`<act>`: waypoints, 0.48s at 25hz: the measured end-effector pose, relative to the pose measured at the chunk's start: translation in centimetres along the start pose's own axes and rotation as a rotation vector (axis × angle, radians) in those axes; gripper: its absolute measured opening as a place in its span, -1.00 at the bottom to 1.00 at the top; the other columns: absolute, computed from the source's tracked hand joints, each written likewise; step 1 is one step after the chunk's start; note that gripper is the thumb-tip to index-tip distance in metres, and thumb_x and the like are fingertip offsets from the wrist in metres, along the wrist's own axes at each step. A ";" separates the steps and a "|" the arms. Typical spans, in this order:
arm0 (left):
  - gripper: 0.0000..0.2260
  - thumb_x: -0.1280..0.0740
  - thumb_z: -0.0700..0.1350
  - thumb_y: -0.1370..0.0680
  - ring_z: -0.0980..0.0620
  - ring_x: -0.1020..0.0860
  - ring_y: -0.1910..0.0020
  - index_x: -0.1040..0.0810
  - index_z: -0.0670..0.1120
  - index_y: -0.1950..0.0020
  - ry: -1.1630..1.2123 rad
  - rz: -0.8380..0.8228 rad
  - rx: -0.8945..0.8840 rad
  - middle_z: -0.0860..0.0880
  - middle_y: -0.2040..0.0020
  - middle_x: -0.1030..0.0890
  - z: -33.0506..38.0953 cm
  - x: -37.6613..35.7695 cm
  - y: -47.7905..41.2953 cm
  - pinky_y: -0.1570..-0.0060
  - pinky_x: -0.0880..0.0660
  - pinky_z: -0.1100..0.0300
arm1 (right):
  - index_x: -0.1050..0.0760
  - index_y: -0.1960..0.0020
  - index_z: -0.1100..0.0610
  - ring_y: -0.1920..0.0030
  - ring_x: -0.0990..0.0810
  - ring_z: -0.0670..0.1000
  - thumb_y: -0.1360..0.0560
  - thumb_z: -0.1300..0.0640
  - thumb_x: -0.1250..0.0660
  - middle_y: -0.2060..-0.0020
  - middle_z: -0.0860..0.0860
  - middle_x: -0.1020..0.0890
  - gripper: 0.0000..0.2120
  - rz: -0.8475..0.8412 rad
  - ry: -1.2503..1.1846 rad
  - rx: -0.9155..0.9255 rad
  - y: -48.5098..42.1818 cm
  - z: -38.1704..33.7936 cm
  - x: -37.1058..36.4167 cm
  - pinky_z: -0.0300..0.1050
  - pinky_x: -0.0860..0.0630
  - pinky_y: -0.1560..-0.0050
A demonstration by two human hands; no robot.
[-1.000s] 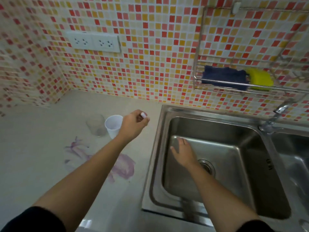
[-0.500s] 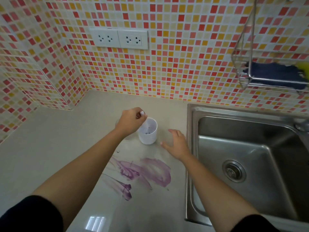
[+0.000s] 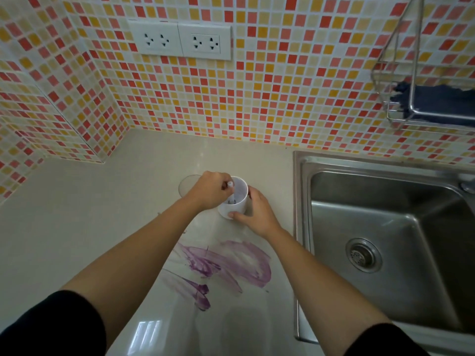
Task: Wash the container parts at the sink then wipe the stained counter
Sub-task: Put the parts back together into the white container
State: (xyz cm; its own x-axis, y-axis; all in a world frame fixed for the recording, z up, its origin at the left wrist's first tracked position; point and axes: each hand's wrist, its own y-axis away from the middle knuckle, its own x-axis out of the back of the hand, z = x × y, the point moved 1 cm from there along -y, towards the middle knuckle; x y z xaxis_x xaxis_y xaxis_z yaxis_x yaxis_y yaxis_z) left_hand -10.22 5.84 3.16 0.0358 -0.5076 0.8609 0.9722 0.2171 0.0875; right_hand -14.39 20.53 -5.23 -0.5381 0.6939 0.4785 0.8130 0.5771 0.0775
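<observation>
While you are holding the cup: your right hand (image 3: 257, 214) is curling round the right side of the white cup (image 3: 235, 205), thumb pressing low on its front. The cup is standing upright on the counter (image 3: 102, 214), toward the back edge and near the left rim of the sink (image 3: 299, 201).
Left hand: your left hand (image 3: 210, 190) is pinching a small white-tipped part (image 3: 230, 185) that is reaching down inside the cup; I cannot tell what the part is.
Clear piece: a transparent round piece (image 3: 187, 186) is lying on the counter just behind your left hand, and it is hard to see.
Stain: a purple smear (image 3: 231, 263) is spreading over the counter between you and the cup.
Risk of tipping: pulling the part against the cup's wall is likely to tilt the light cup, spilling any residue.
Risk of smearing: your forearms are passing above the smear, so lowering them is likely to spread it.
Risk of knocking: your left hand is working beside the clear piece and could push it away unnoticed.
</observation>
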 end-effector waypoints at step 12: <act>-0.56 -0.39 -0.21 -0.45 0.05 -0.55 0.00 -0.46 -0.16 -0.33 0.327 0.118 0.106 -0.13 -0.18 -0.59 -3.0 3.1 -0.2 -0.06 -0.41 0.28 | -0.29 -0.35 0.01 -0.24 -0.44 -0.06 -0.19 -0.14 -0.54 -0.25 -0.06 -0.46 -0.18 -0.020 -0.057 -0.022 -0.4 0.9 -0.3 -0.04 -0.43 -0.24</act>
State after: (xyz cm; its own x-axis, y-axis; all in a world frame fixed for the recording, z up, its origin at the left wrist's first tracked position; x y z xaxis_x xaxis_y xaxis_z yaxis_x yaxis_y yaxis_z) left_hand -9.56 1.71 4.31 0.2354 -0.7098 0.6639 0.9282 0.3667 0.0630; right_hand -14.80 20.47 -6.17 -0.5652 0.7061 0.4265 0.8066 0.5816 0.1060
